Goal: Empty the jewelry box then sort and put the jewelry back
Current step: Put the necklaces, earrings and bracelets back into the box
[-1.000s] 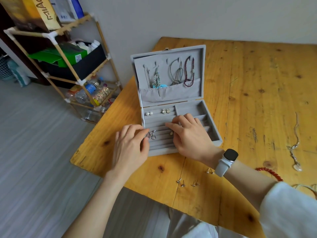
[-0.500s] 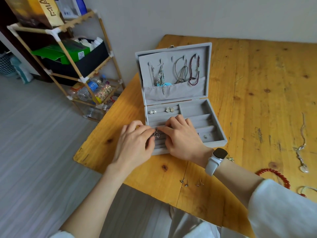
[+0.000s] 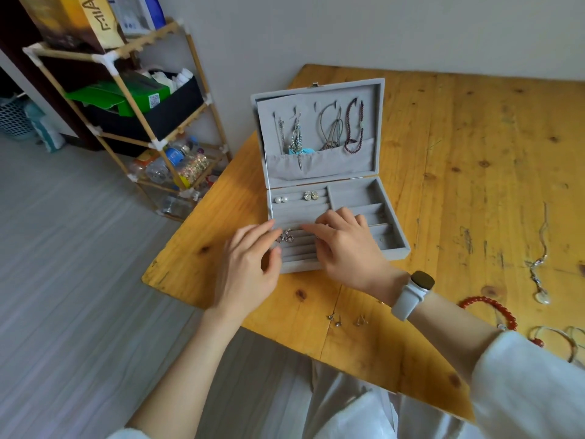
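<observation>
Shelf: at your far left a wooden rack (image 3: 133, 99) stands on the floor, holding a green box, a dark bin and plastic bottles lower down.
Table: a wooden table (image 3: 459, 185) fills the middle and right of the view, its near left corner pointing toward you.
Your left hand: your left hand (image 3: 250, 267) rests at the front left edge of the box, fingers reaching over the ring rolls; its fingertips sit at a small silver earring pair (image 3: 285, 236) lying on the rolls. I cannot tell whether they pinch it or only touch it.
Jewelry box: the grey velvet jewelry box (image 3: 392, 245) stands open near the table's left edge, lid upright. On the lid's hooks hang silver drop earrings (image 3: 296, 137), thin cord necklaces (image 3: 332, 131) and a dark red bead necklace (image 3: 354, 128), their ends tucked in the lid pocket.
Back row of the box: a pearl stud pair (image 3: 281, 199) and a gold-toned stud pair (image 3: 311, 195) sit in the rearmost roll.
Your right hand: your right hand (image 3: 345, 245) lies over the middle of the tray, fingers relaxed and slightly bent, index finger pointing left along a roll toward the silver pair; it grips nothing I can see. A white smartwatch (image 3: 411, 293) is on its wrist.
Loose on the table: small earrings (image 3: 346, 320) lie just in front of the box. Farther right lie a red bead bracelet (image 3: 493, 307), a silver pendant necklace (image 3: 538, 274) and thin bangles (image 3: 566, 340) at the edge.
</observation>
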The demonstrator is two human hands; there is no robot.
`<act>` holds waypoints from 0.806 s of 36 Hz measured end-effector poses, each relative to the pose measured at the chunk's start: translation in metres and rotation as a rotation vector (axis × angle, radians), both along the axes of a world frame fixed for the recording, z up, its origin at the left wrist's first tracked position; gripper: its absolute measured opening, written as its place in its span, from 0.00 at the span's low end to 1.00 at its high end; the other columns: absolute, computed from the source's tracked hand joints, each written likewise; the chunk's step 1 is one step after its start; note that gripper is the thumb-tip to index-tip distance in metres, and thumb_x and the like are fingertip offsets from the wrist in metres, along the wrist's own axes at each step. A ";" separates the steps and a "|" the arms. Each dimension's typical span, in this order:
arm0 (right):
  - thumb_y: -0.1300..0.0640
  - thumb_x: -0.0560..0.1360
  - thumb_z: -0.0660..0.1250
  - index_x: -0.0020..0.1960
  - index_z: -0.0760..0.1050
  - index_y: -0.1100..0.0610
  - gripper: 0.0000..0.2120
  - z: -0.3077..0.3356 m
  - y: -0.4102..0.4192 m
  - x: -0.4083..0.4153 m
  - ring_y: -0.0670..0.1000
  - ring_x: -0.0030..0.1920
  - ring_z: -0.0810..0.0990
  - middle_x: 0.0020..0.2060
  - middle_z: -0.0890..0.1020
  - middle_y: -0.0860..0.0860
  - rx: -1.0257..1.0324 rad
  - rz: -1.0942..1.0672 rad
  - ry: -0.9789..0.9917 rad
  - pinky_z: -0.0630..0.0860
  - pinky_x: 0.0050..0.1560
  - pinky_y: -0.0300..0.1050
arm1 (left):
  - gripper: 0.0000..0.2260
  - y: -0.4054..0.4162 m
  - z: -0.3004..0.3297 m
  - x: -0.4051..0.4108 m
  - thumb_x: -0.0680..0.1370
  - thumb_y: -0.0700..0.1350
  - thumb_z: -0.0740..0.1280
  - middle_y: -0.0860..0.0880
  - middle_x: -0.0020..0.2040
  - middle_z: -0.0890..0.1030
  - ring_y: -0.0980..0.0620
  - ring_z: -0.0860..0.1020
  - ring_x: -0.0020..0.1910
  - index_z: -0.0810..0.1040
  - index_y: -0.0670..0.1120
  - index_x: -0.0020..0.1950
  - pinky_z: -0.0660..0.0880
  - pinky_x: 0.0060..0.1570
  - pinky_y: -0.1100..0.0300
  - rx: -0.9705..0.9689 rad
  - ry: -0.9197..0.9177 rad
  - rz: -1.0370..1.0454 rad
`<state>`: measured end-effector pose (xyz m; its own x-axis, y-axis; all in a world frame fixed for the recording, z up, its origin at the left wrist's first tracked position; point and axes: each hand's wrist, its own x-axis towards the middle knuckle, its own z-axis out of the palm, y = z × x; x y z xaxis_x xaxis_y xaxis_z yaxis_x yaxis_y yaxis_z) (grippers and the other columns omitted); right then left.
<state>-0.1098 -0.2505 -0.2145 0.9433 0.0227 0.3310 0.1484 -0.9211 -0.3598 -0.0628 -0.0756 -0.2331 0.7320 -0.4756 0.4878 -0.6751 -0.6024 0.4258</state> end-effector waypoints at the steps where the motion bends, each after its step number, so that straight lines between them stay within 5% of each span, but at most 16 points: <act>1: 0.55 0.69 0.50 0.56 0.79 0.54 0.23 0.002 -0.002 -0.006 0.50 0.45 0.65 0.43 0.78 0.51 0.029 0.003 0.002 0.62 0.41 0.47 | 0.15 -0.001 0.001 -0.006 0.75 0.44 0.60 0.46 0.58 0.79 0.50 0.73 0.56 0.80 0.41 0.56 0.72 0.57 0.55 -0.035 -0.008 0.003; 6: 0.58 0.71 0.60 0.52 0.79 0.53 0.13 0.006 -0.005 -0.048 0.55 0.45 0.73 0.43 0.78 0.50 0.127 -0.035 0.002 0.67 0.42 0.50 | 0.10 -0.007 0.001 -0.048 0.74 0.41 0.63 0.46 0.49 0.79 0.50 0.75 0.48 0.81 0.41 0.51 0.71 0.53 0.60 -0.153 -0.041 0.003; 14: 0.49 0.71 0.59 0.43 0.78 0.51 0.11 -0.022 0.003 -0.109 0.49 0.43 0.66 0.40 0.77 0.48 0.074 -0.115 -0.012 0.57 0.40 0.44 | 0.13 -0.012 -0.019 -0.092 0.72 0.48 0.63 0.51 0.45 0.78 0.56 0.72 0.48 0.82 0.44 0.49 0.63 0.53 0.76 -0.122 0.256 -0.089; 21: 0.47 0.71 0.58 0.40 0.77 0.54 0.13 -0.036 0.021 -0.117 0.52 0.43 0.67 0.39 0.76 0.50 -0.025 -0.275 -0.050 0.57 0.41 0.46 | 0.13 -0.017 -0.025 -0.094 0.70 0.52 0.63 0.55 0.44 0.78 0.55 0.71 0.46 0.83 0.50 0.48 0.72 0.48 0.48 -0.061 0.243 -0.054; 29: 0.50 0.72 0.59 0.38 0.74 0.54 0.10 -0.046 0.027 -0.118 0.51 0.41 0.65 0.36 0.76 0.50 -0.048 -0.323 -0.139 0.56 0.40 0.46 | 0.12 -0.022 -0.028 -0.093 0.69 0.54 0.62 0.55 0.43 0.78 0.56 0.71 0.46 0.83 0.51 0.43 0.69 0.48 0.50 -0.047 0.233 -0.008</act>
<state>-0.2283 -0.2233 -0.2605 0.8505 -0.2508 0.4623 -0.1090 -0.9439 -0.3116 -0.1560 -0.0978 -0.2608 0.8237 -0.4627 0.3277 -0.5600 -0.5736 0.5978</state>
